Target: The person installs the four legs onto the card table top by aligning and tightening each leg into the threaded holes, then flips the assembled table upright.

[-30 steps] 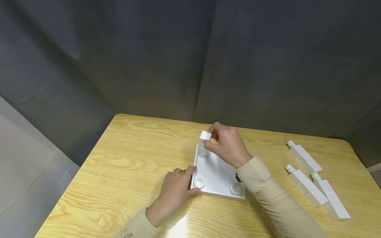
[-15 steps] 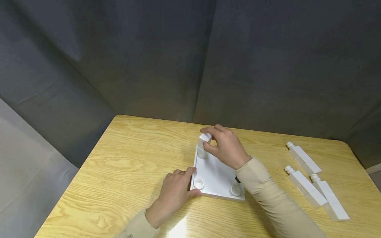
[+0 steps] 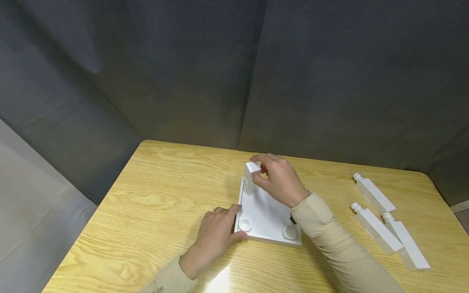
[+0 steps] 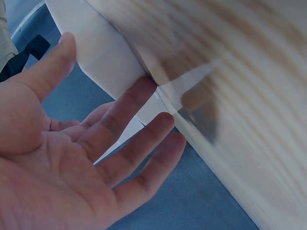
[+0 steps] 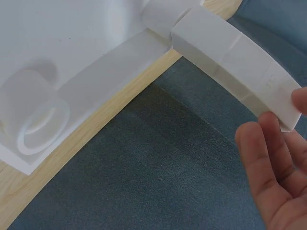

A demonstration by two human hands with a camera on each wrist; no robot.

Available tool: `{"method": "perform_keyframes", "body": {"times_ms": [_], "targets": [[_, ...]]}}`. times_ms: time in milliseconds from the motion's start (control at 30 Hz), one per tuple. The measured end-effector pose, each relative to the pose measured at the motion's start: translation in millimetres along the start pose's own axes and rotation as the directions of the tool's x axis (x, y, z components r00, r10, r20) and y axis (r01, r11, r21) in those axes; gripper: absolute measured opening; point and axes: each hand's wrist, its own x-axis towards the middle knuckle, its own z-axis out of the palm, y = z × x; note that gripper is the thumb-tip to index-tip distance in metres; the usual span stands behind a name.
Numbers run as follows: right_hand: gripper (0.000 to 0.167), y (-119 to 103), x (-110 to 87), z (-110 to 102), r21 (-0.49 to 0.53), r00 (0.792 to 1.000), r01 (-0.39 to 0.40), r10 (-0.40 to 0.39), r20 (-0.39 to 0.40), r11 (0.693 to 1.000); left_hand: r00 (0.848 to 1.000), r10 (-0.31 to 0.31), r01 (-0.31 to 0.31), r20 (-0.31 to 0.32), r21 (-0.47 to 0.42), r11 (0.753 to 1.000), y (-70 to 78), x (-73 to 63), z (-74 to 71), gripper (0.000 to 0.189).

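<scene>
The leg (image 3: 249,174), long axis upright at the board (image 3: 269,215) socket (image 3: 249,189) toward 11 o'clock, is pinched by the right hand (image 3: 281,179); the 8-o'clock corner is steadied by the left hand (image 3: 216,232), fingers spread.

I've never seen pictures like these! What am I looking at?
These are a person's left hand and right hand, no robot. The wide picture comes from a camera on the person's head; the close ones come from cameras on each wrist. On the wooden table lies a white board with round rings. The left hand holds its near left corner. The right hand holds a white post upright at its far left corner. Three more posts lie to the right.
</scene>
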Motion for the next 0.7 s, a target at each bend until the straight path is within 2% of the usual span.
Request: {"method": "perform_keyframes", "body": {"times_ms": [533, 700], "targets": [[0.027, -0.5, -0.2, -0.8, -0.012, 0.999, -0.030, 0.030, -0.025, 0.999, 1.000, -0.001, 0.001, 0.006, -0.002, 1.000, 0.8, 0.2, -0.2, 0.078], [0.024, -1.2, 0.2, -0.8, 0.015, 0.999, -0.040, 0.041, -0.021, 0.999, 1.000, -0.014, 0.014, 0.013, 0.005, 1.000, 1.2, 0.7, -0.6, 0.078]]}}
